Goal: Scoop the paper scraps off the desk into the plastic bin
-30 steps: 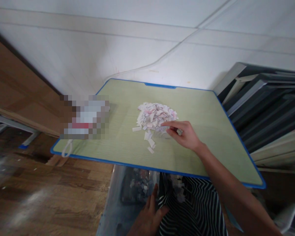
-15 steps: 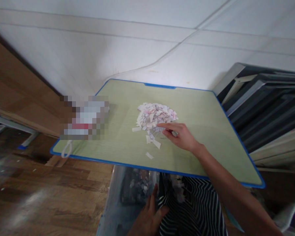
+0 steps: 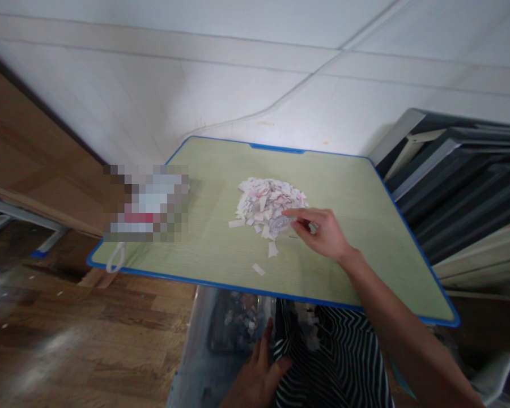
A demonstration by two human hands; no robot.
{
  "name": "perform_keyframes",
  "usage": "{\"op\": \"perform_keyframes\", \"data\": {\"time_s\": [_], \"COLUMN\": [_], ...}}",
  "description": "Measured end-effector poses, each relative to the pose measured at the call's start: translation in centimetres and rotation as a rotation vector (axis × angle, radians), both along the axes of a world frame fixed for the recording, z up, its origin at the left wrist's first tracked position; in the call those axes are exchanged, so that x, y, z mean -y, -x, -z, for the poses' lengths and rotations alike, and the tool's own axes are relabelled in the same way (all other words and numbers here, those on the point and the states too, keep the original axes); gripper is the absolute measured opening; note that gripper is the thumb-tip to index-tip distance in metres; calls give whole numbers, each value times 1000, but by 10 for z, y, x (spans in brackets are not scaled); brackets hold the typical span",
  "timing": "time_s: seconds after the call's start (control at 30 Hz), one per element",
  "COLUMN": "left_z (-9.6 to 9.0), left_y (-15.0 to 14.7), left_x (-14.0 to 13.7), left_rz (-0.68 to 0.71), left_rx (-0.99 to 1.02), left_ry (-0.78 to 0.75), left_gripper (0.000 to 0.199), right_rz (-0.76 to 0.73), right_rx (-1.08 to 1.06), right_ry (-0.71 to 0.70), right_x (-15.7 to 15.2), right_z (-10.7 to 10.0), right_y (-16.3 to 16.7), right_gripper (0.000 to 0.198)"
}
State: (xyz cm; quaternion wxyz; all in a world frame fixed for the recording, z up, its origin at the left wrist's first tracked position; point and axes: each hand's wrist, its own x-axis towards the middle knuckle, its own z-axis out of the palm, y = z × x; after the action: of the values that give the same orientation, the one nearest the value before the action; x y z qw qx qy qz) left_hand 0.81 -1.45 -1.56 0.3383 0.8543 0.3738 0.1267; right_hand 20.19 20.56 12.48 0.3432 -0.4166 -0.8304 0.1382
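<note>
A heap of torn paper scraps (image 3: pixel 266 198), white with some pink and printed bits, lies on a pale green folding table top (image 3: pixel 204 170) with a blue rim. At the heap's near right edge is my right hand (image 3: pixel 325 232), its index finger stretched out and its thumb a little apart from it. The fingertips are beside a printed scrap (image 3: pixel 277 228), and I see nothing held between them. Two loose scraps lie nearer me, one of them a small strip (image 3: pixel 259 269). Below the table my left hand (image 3: pixel 257 371) rests with fingers stretched, against striped cloth (image 3: pixel 335 351) over my lap.
A clear plastic bin (image 3: pixel 195 340) with paper bits stands under the near edge. A blurred-out object (image 3: pixel 153 198) with a white loop sits at the table's left. Dark panels (image 3: pixel 463 175) lean on the right, and a cardboard box (image 3: pixel 34 136) stands left.
My right hand has shifted slightly to the right. Several scraps below the heap have moved right and closer to it. My left hand has stayed where it was.
</note>
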Motion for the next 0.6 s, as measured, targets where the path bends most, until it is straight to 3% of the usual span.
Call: {"op": "perform_keyframes", "data": {"time_s": [0.17,0.33,0.6], "left_z": [-3,-6,-3], "left_y": [-1,-1,2], "left_x": [1,0,-2], "left_rz": [-11,-7,-11], "left_rx": [-29,-22,-9], "left_ry": [31,32,51], "left_gripper": [62,64,63], "right_rz": [-88,-53,-115], "right_rx": [37,2,-5], "right_ry": [79,73,153], "right_x": [0,0,2], "right_z": [-5,-5,-10], "right_y": [-4,-6,-10], "right_gripper": [28,29,28]}}
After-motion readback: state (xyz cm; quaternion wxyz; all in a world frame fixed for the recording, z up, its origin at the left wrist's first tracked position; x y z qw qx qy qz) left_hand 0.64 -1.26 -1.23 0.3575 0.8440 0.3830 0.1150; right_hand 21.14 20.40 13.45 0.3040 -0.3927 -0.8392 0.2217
